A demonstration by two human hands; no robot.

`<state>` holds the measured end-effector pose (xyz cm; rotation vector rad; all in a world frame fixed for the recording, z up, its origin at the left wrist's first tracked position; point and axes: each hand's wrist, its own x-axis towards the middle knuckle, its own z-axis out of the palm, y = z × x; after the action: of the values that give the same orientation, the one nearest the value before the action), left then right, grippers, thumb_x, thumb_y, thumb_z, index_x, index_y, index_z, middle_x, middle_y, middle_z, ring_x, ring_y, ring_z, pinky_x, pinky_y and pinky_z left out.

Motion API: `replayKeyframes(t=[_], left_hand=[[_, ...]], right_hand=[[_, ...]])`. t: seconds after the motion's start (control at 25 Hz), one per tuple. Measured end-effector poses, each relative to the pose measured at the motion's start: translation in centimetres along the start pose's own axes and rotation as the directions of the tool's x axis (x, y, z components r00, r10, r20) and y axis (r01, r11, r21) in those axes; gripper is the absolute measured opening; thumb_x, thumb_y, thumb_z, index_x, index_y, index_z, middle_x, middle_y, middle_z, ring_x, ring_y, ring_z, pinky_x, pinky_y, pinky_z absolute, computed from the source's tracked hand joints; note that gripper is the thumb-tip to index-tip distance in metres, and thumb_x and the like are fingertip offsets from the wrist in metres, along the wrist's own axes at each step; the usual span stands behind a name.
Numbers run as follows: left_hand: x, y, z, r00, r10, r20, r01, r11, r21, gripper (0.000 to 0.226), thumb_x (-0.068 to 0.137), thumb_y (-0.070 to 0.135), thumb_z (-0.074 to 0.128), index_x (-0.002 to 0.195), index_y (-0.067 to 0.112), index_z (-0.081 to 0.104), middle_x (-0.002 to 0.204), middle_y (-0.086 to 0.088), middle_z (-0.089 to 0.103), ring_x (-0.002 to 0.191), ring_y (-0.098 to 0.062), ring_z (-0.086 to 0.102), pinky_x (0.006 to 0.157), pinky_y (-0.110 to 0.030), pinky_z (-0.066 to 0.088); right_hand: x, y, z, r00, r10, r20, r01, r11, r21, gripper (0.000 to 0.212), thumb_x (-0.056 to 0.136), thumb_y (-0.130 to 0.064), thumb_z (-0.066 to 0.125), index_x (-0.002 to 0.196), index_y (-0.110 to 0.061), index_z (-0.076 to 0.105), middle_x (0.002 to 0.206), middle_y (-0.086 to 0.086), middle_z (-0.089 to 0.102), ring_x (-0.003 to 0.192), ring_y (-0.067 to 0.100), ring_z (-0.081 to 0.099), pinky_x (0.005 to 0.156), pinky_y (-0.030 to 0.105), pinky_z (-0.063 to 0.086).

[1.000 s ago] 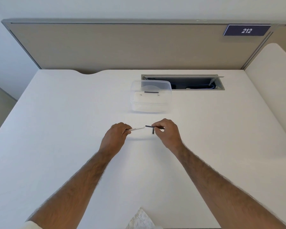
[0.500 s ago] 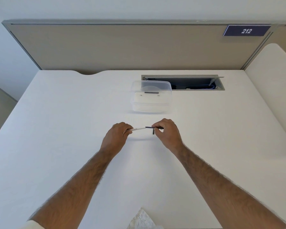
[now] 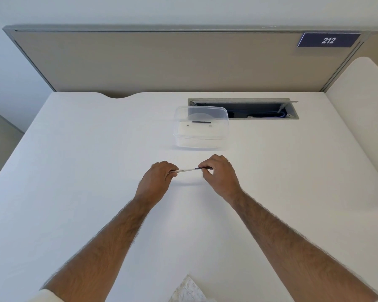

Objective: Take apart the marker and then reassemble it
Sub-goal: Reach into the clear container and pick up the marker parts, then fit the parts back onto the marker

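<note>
A thin white marker barrel (image 3: 184, 170) with small print runs level between my two hands, just above the white desk. My left hand (image 3: 156, 182) pinches its left end. My right hand (image 3: 219, 175) pinches the dark part (image 3: 198, 168) at the barrel's right end; only a short stub of it shows outside my fingers. Whether the dark part is fully seated in the barrel is hidden by my fingers.
A clear plastic box (image 3: 201, 129) stands beyond my hands, with a dark stick-like piece (image 3: 201, 122) and small bits inside. Behind it is an open cable slot (image 3: 244, 109) in the desk. A beige partition (image 3: 172, 62) closes the back edge. Patterned paper (image 3: 187, 290) lies at the near edge.
The gap between barrel and dark part has closed: my right hand pushed the dark part leftward into the barrel. The downward-hanging dark piece under my right fingers is no longer visible.
</note>
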<state>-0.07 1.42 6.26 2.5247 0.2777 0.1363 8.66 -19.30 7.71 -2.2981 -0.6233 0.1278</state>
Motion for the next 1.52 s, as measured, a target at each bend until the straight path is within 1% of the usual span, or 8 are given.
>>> replayKeyframes(t=[0.16,0.36,0.56,0.88,1.04,1.16,1.28,1.52], left_hand=[[0.2,0.1,0.5,1.0,-0.01,-0.001,0.01,0.999,-0.037,0.011,0.099,0.023,0.059,0.101,0.029,0.067,0.092,0.017,0.062,0.09,-0.009,0.053,0.072,-0.027,0.04],[0.6,0.2,0.9,0.998,-0.065,-0.011,0.062,0.982,-0.179,0.009,0.096,0.021,0.063,0.098,0.028,0.068,0.092,0.014,0.066,0.089,-0.011,0.061,0.075,-0.032,0.05],[1.1,1.0,1.3,0.995,-0.097,-0.029,0.082,0.939,-0.333,0.021,0.092,0.018,0.071,0.087,0.039,0.066,0.089,0.017,0.069,0.086,-0.003,0.065,0.074,-0.024,0.051],[1.7,1.9,1.4,0.99,-0.137,-0.041,0.11,0.915,-0.389,0.03,0.089,0.016,0.073,0.078,0.042,0.063,0.085,0.027,0.069,0.079,0.002,0.066,0.064,-0.004,0.042],[1.6,1.9,1.6,0.985,-0.174,-0.002,0.156,0.885,-0.439,0.023,0.089,0.017,0.072,0.079,0.036,0.065,0.08,0.023,0.071,0.075,0.002,0.065,0.062,-0.005,0.043],[1.4,1.7,1.5,0.982,-0.187,0.019,0.176,0.875,-0.451,0.02,0.089,0.02,0.071,0.082,0.036,0.063,0.082,0.02,0.071,0.077,0.0,0.065,0.063,-0.006,0.044],[1.2,1.3,1.6,0.977,-0.209,0.051,0.21,0.876,-0.435,0.02,0.089,0.023,0.071,0.082,0.038,0.06,0.083,0.021,0.07,0.078,0.001,0.065,0.061,-0.009,0.043],[1.0,0.9,1.9,0.977,-0.199,0.081,0.215,0.895,-0.39,0.019,0.088,0.027,0.072,0.082,0.039,0.058,0.083,0.024,0.069,0.078,-0.001,0.065,0.066,-0.024,0.05]], right_hand=[[0.6,-0.4,-0.1,0.987,0.163,0.012,-0.158,0.934,0.32,0.014,0.084,-0.003,0.067,0.092,-0.013,0.075,0.085,-0.002,0.07,0.075,0.015,0.064,0.073,0.027,0.052],[1.0,-0.5,-0.5,0.953,0.274,0.126,-0.282,0.659,0.698,0.012,0.081,0.003,0.074,0.086,-0.007,0.073,0.072,-0.003,0.07,0.062,0.011,0.059,0.055,0.019,0.046],[1.5,-0.8,-0.4,0.939,0.286,0.19,-0.322,0.54,0.778,0.014,0.081,-0.003,0.075,0.086,-0.017,0.077,0.077,0.005,0.07,0.071,0.018,0.06,0.064,0.03,0.046],[2.0,-0.9,-0.4,0.92,0.291,0.262,-0.371,0.432,0.822,0.02,0.086,0.0,0.071,0.103,-0.009,0.077,0.087,0.005,0.073,0.075,0.015,0.064,0.069,0.028,0.051],[2.4,0.3,0.4,0.891,0.427,0.157,-0.422,0.645,0.638,0.019,0.084,-0.001,0.065,0.093,-0.013,0.075,0.081,0.001,0.072,0.069,0.014,0.064,0.063,0.028,0.05],[2.4,2.2,1.0,0.877,0.48,0.016,-0.474,0.86,0.192,0.023,0.084,-0.004,0.054,0.092,-0.015,0.072,0.091,-0.004,0.071,0.085,0.016,0.065,0.071,0.029,0.051],[2.4,3.0,1.7,0.881,0.472,0.044,-0.468,0.881,-0.075,0.005,0.083,-0.017,0.06,0.082,-0.021,0.062,0.094,-0.004,0.069,0.084,0.019,0.063,0.066,0.03,0.048],[3.2,2.2,3.9,0.89,0.45,0.073,-0.402,0.85,-0.34,0.019,0.087,-0.027,0.064,0.096,-0.011,0.064,0.103,0.008,0.063,0.096,0.031,0.063,0.07,0.036,0.049]])
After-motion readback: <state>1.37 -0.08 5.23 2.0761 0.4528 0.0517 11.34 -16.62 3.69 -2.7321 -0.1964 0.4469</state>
